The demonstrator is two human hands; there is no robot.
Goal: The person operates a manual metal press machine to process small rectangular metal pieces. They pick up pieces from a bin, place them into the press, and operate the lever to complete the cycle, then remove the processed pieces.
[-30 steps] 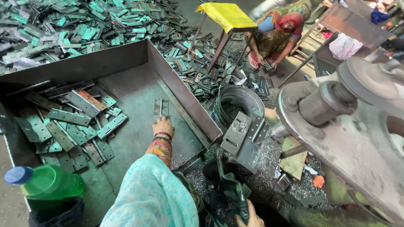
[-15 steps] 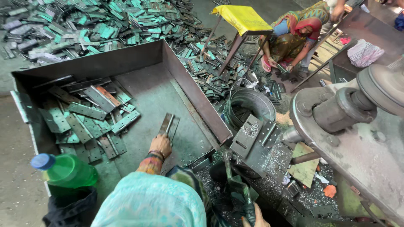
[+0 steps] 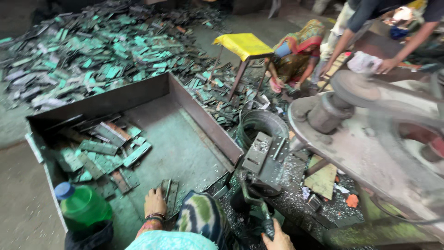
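Steel tray point(image 3: 203, 121), open-sided, sits on floor in front of you. Your left hand point(image 3: 155, 202) rests at its near edge, fingers flat on a pair of grey metal plates point(image 3: 170, 194); looks like a loose press, not a full grip. Cannot tell if the hand has closed around them. Your right hand point(image 3: 277, 237) is at bottom of view, wrapped on the dark lever point(image 3: 267, 222) of the small press point(image 3: 262, 159) just right of the tray.

Progress, judged: approx. a dozen green and grey plates point(image 3: 99, 150) are stacked in the tray's far-left corner, so some work is done. Tray's middle and right side hold none. Large heap of loose plates point(image 3: 92, 55) lies on floor beyond the tray's far wall, so most is left.

Other: green bottle point(image 3: 83, 207) w/ blue cap at tray's near-left corner. Yellow stool point(image 3: 243, 45) and two other persons are well apart, top right.
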